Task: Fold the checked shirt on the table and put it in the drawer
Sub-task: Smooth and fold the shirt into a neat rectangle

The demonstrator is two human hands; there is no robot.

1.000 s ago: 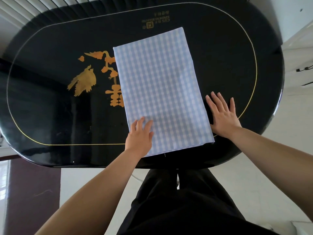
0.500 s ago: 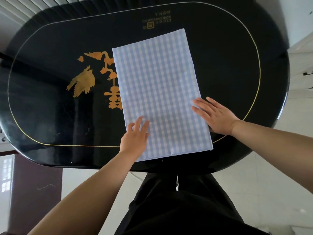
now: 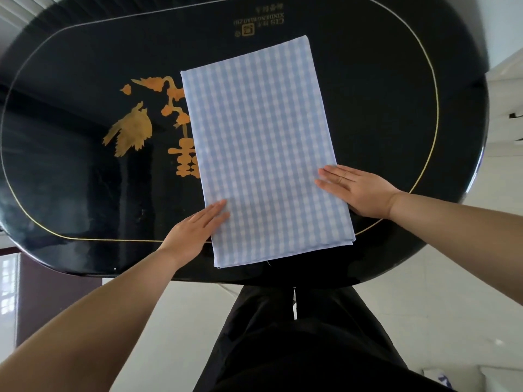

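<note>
Left hand (image 3: 195, 232) flat, fingers on checked shirt (image 3: 263, 148) | right hand (image 3: 358, 189) flat on its right edge | table (image 3: 70, 179)

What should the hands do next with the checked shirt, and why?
Probably fold it in half, lifting the near edge toward the far edge. The checked shirt lies flat as a long rectangle on the black table, likely still too long for a drawer. The left hand and right hand rest open on its near side edges.

Checked shirt (image 3: 263, 148) — folded flat, rectangular
</note>
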